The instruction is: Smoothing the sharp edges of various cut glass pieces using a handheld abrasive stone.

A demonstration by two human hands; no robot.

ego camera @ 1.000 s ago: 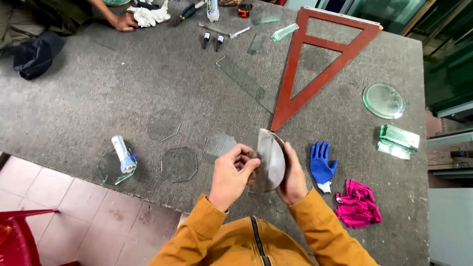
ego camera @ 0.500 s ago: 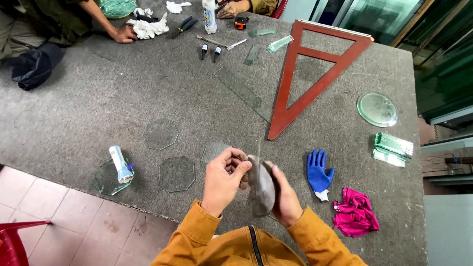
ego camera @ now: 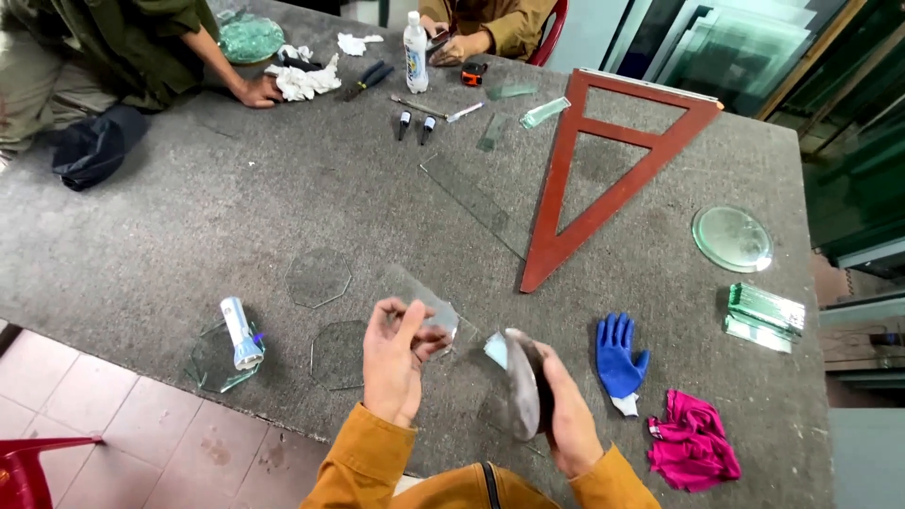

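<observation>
Glass piece (ego camera: 424,306) pinched in left hand (ego camera: 394,363); right hand (ego camera: 564,415) grips disc (ego camera: 523,385).

Clear glossy glass pane (ego camera: 419,300), dull grey disc (ego camera: 521,382), rough matt grey table (ego camera: 189,217), red wooden triangle (ego camera: 603,179).

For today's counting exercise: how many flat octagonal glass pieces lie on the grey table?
3: one bare octagon, one beside the left hand, one under the small tube. Others may be hidden.

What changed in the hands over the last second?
The left hand came off the grey disc and now pinches a clear glass piece. The right hand keeps the disc, now turned edge-on. The blue glove, octagonal panes and red triangle frame stayed put.
</observation>
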